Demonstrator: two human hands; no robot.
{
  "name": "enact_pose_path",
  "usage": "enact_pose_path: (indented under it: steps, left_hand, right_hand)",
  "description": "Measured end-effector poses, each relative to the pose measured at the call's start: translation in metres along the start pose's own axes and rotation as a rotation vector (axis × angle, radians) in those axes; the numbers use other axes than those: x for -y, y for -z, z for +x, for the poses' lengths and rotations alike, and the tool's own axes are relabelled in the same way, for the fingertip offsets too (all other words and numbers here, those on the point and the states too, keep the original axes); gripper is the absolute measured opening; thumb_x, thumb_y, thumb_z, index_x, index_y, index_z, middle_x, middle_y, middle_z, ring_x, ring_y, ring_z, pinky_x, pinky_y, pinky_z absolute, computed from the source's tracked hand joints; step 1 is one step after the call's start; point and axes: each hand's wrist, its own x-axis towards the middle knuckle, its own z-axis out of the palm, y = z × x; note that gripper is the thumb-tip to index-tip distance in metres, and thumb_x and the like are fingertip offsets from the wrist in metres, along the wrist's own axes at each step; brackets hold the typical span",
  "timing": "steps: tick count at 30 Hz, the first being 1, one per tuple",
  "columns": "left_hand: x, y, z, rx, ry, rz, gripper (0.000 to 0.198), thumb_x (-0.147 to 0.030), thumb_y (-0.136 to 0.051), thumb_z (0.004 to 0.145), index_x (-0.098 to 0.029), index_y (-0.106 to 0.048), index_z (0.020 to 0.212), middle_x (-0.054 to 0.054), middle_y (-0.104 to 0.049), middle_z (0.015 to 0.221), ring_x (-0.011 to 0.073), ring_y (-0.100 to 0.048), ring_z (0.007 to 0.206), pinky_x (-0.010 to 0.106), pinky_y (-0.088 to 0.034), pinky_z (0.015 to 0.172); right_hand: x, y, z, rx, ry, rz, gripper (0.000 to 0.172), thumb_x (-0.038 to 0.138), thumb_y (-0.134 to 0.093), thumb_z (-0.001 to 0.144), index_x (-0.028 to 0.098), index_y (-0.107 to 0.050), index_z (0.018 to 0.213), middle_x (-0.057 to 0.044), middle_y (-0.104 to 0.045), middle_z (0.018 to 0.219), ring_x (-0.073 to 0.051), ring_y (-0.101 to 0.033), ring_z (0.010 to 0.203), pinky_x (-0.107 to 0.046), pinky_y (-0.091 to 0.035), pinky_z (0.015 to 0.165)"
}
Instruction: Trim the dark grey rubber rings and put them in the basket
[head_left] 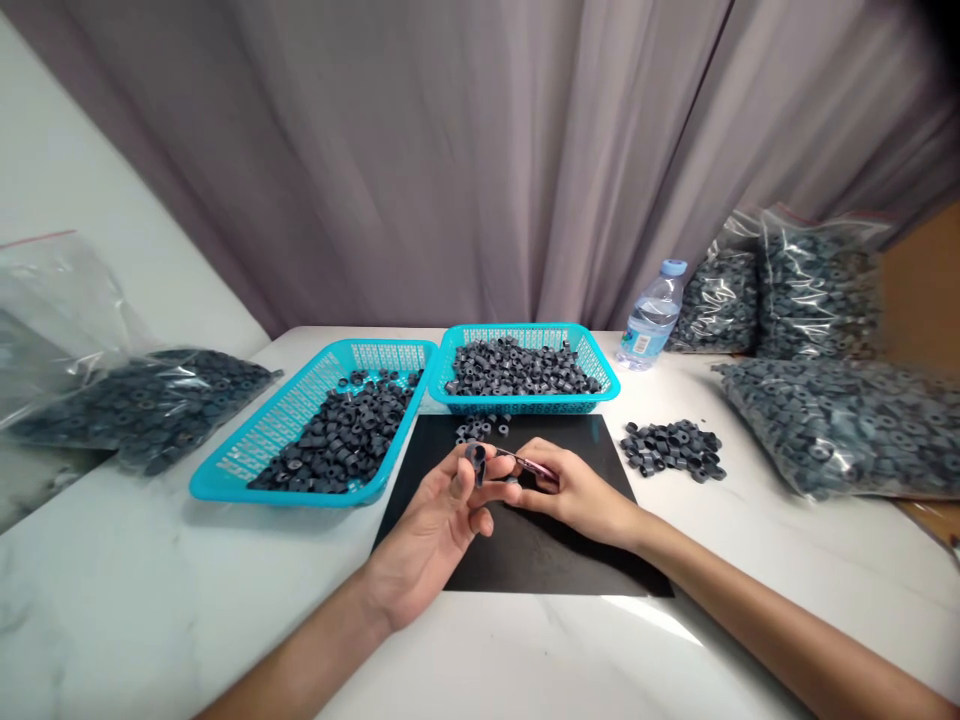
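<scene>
Between its thumb and fingers my left hand (439,525) pinches a small dark grey ring-shaped part (477,457), its hollow opening facing me. Beside it my right hand (581,492) is closed around a thin pink tool (538,468), whose dark tip points left toward the part. Whether the tip touches the part cannot be made out. Both hands are above a black mat (547,560). Several loose grey parts (474,430) lie on the mat's far edge, just behind my fingers.
Two blue baskets (217,480) (517,406) hold many grey parts. A loose pile (671,450) lies right of the mat. A water bottle (651,318) stands behind it. Filled clear bags (165,395) (847,420) lie at both sides; a curtain (420,160) hangs behind.
</scene>
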Motion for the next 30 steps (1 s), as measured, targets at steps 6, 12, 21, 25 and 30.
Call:
enact_pose_path:
  steps: [6,12,21,25,30]
  left_hand:
    - [0.0,-0.004,-0.002,-0.005,0.09,-0.16,0.037,-0.046,-0.087,0.072,-0.022,-0.074,0.097,0.0,-0.079,0.092,0.0116,-0.075,0.08,0.012,-0.054,0.057]
    - [-0.023,-0.002,0.003,-0.122,-0.031,-0.133,0.04,-0.043,-0.093,0.064,-0.02,-0.074,0.091,-0.002,-0.079,0.09,0.0108,-0.073,0.074,0.013,-0.052,0.053]
    - [-0.097,0.071,0.007,-0.586,-0.461,0.935,0.034,-0.043,-0.076,0.086,-0.018,-0.07,0.108,0.005,-0.076,0.115,0.0247,-0.07,0.108,0.033,-0.055,0.09]
    - [-0.089,0.079,0.012,-0.672,-0.596,1.482,0.031,-0.037,-0.072,0.088,-0.023,-0.07,0.116,0.007,-0.071,0.129,0.0329,-0.061,0.126,0.049,-0.042,0.112]
    - [-0.046,0.038,0.008,-0.28,-0.843,1.599,0.014,-0.03,-0.062,0.097,-0.025,-0.069,0.108,0.003,-0.075,0.11,0.0242,-0.066,0.108,0.04,-0.045,0.103]
  right_hand:
    - [-0.002,-0.003,0.001,-0.041,0.051,-0.054,0.025,0.045,-0.075,0.089,0.02,-0.072,0.087,-0.002,-0.059,0.093,-0.016,-0.055,0.079,-0.028,-0.041,0.068]
    - [0.0,-0.003,0.001,-0.046,0.005,-0.007,0.025,0.044,-0.075,0.089,0.021,-0.076,0.098,-0.005,-0.067,0.099,-0.021,-0.063,0.092,-0.032,-0.046,0.082]
    - [0.0,-0.002,0.003,-0.028,-0.048,0.083,0.024,0.042,-0.075,0.088,0.019,-0.076,0.095,-0.003,-0.07,0.094,-0.02,-0.063,0.09,-0.03,-0.045,0.081]
    - [0.005,-0.003,0.001,-0.046,-0.069,0.164,0.027,0.045,-0.077,0.086,0.019,-0.076,0.093,-0.001,-0.068,0.087,-0.017,-0.059,0.081,-0.028,-0.042,0.075]
    - [0.008,-0.002,-0.001,-0.086,-0.091,0.345,0.027,0.044,-0.08,0.082,0.021,-0.076,0.095,0.001,-0.07,0.084,-0.014,-0.057,0.074,-0.027,-0.042,0.072]
